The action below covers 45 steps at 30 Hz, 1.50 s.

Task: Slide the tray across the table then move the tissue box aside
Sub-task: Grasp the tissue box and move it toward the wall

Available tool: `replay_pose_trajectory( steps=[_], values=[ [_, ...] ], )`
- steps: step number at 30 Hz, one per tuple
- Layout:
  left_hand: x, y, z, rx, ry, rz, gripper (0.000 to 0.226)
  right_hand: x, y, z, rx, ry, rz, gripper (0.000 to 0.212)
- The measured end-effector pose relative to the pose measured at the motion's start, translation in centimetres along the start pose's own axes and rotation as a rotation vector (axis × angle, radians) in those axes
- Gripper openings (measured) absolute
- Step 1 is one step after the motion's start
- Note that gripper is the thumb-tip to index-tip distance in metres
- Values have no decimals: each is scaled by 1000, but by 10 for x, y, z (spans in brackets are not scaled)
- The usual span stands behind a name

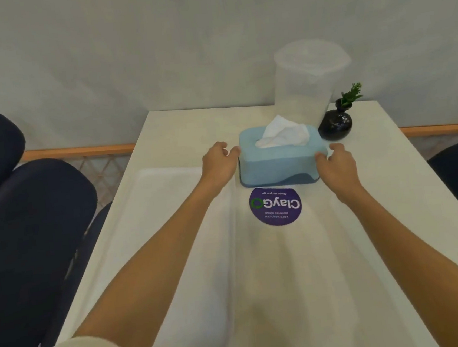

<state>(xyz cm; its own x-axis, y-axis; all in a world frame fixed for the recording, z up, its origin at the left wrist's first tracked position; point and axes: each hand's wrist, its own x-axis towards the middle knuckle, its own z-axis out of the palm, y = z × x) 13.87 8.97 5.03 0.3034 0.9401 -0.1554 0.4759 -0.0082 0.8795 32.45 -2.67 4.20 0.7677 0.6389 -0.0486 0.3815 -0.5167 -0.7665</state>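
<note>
A light blue tissue box (277,162) with a white tissue sticking out of its top stands on the white table (379,185), towards the far middle. My left hand (218,163) presses against the box's left end, thumb touching it and fingers curled. At the box's near right corner is my right hand (334,165), with the thumb on the front face and the fingers around the side. A white tray (158,237) lies flat along the left part of the table, partly under my left forearm.
A clear lidded plastic container (308,80) and a small black vase with a green sprig (336,125) stand just behind and right of the box. A purple round sticker (275,205) lies in front of it. Dark blue chairs (29,222) flank the table; a wall stands behind.
</note>
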Motion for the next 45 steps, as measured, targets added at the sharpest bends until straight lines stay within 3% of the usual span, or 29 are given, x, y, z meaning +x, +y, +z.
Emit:
replay_pose_trajectory(
  steps=[7,12,16,21,28,38,45],
  values=[
    [20,9,36,-8,-43,-130,54,35,10,-6,270,-185,211,53],
    [21,8,51,-12,-22,-129,44,45,15,-4,353,-273,203,25],
    [21,11,53,-11,0,-143,42,48,17,-1,348,-271,179,34],
    [20,15,44,-30,34,-86,41,48,16,4,399,-264,152,27],
    [36,15,-8,-20,131,-13,41,37,-27,28,446,-265,43,43],
    [106,-33,-110,-61,170,-97,41,35,-118,125,440,-309,42,23],
    [170,-62,-151,-65,103,-136,21,54,-156,191,385,-303,83,22]
  ],
)
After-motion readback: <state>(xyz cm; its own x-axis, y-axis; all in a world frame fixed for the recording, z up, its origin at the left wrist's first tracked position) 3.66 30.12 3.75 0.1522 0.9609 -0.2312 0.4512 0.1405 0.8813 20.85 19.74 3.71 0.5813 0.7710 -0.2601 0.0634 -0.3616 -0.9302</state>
